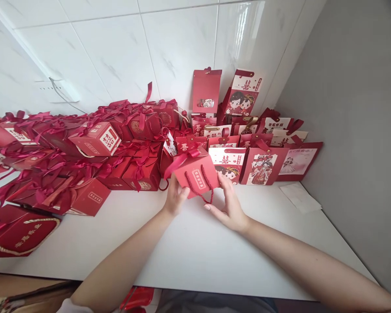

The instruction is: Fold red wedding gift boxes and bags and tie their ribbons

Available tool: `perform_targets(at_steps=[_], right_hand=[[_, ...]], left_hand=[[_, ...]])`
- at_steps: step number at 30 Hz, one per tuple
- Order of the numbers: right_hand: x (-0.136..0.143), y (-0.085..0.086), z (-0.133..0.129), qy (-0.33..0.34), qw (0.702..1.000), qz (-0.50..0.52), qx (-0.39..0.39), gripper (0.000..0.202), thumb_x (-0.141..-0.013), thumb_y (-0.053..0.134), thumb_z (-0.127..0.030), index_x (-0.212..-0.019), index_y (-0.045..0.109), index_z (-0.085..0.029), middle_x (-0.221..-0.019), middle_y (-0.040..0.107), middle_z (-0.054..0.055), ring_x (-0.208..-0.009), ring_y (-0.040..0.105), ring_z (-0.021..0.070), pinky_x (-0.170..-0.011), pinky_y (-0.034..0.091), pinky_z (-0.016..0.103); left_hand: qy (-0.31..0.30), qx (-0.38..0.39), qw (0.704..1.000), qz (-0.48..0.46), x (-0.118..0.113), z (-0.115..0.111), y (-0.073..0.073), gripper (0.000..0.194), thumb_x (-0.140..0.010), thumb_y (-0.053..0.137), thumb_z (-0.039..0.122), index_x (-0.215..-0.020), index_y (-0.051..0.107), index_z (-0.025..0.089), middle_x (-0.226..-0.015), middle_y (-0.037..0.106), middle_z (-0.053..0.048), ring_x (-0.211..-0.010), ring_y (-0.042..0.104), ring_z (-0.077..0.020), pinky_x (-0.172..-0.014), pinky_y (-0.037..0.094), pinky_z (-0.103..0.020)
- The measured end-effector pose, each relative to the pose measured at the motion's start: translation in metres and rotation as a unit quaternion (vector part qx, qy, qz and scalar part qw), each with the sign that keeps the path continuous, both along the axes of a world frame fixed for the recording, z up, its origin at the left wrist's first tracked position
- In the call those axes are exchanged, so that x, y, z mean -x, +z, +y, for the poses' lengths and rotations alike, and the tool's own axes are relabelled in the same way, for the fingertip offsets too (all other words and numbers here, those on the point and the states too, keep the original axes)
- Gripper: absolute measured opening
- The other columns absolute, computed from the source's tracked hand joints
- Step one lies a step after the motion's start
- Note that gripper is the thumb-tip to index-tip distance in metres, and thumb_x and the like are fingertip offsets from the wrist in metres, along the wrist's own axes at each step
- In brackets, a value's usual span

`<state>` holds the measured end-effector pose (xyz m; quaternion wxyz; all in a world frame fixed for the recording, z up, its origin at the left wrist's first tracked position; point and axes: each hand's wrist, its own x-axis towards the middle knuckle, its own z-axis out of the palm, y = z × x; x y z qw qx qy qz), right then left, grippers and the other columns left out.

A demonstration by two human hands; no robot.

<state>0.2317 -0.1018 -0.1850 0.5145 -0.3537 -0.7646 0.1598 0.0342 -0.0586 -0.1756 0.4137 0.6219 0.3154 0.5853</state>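
A red gift box with a ribbon bow at its top left and a dark red rope handle is tilted between my two hands, above the white table. My left hand grips its left side, the thumb near the lower left edge. On the right side, my right hand touches the box with its fingers, while its thumb points toward the rope handle. Right behind the box stands a white and red box with two cartoon figures.
Many red ribboned boxes are piled on the left and back left. Several printed boxes stand in rows at the back right, beside a white paper. A tiled wall rises behind, a grey wall on the right.
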Motion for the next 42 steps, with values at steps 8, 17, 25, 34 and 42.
perform_targets(at_steps=[8, 17, 25, 34, 42], right_hand=[[0.007, -0.001, 0.001, 0.087, 0.967, 0.172, 0.168, 0.064, -0.098, 0.052, -0.049, -0.155, 0.025, -0.036, -0.161, 0.028, 0.007, -0.146, 0.033, 0.0302, -0.117, 0.036, 0.054], [0.006, -0.002, 0.006, 0.181, 0.895, 0.237, 0.333, 0.074, -0.093, 0.056, -0.057, -0.156, 0.023, -0.034, -0.156, 0.035, 0.009, -0.123, 0.055, 0.0297, -0.095, 0.053, 0.046], [0.006, -0.008, 0.009, 0.166, 0.895, 0.232, 0.342, 0.070, -0.093, 0.057, -0.057, -0.152, 0.028, -0.033, -0.144, 0.046, 0.010, -0.106, 0.060, 0.0259, -0.088, 0.054, 0.043], [0.003, -0.008, 0.011, 0.159, 0.905, 0.216, 0.329, 0.072, -0.091, 0.057, -0.060, -0.152, 0.028, -0.034, -0.141, 0.048, 0.010, -0.098, 0.061, 0.0247, -0.085, 0.054, 0.043], [0.003, -0.003, 0.010, 0.160, 0.911, 0.207, 0.319, 0.072, -0.091, 0.057, -0.061, -0.151, 0.029, -0.032, -0.140, 0.049, 0.010, -0.100, 0.061, 0.0253, -0.089, 0.053, 0.044]], left_hand=[[-0.028, 0.131, 0.975, -0.176, 0.005, 0.008, -0.010, 0.062, -0.087, 0.042, 0.071, -0.121, 0.063, 0.023, -0.127, 0.067, -0.007, -0.129, 0.055, -0.0334, -0.108, 0.049, -0.048], [-0.054, 0.082, 0.993, -0.068, 0.007, 0.008, -0.011, 0.063, -0.092, 0.048, 0.062, -0.142, 0.046, 0.023, -0.145, 0.052, -0.011, -0.138, 0.046, -0.0327, -0.117, 0.037, -0.049], [-0.045, 0.113, 0.990, -0.069, 0.007, 0.011, -0.012, 0.065, -0.090, 0.050, 0.064, -0.138, 0.048, 0.022, -0.146, 0.052, -0.012, -0.140, 0.044, -0.0334, -0.118, 0.036, -0.049], [-0.049, 0.093, 0.992, -0.076, 0.006, 0.008, -0.010, 0.067, -0.088, 0.052, 0.066, -0.138, 0.050, 0.022, -0.145, 0.053, -0.011, -0.139, 0.045, -0.0341, -0.116, 0.037, -0.049], [-0.054, 0.094, 0.991, -0.077, 0.007, 0.008, -0.013, 0.068, -0.089, 0.050, 0.067, -0.142, 0.048, 0.024, -0.145, 0.053, -0.011, -0.139, 0.045, -0.0341, -0.117, 0.038, -0.049]])
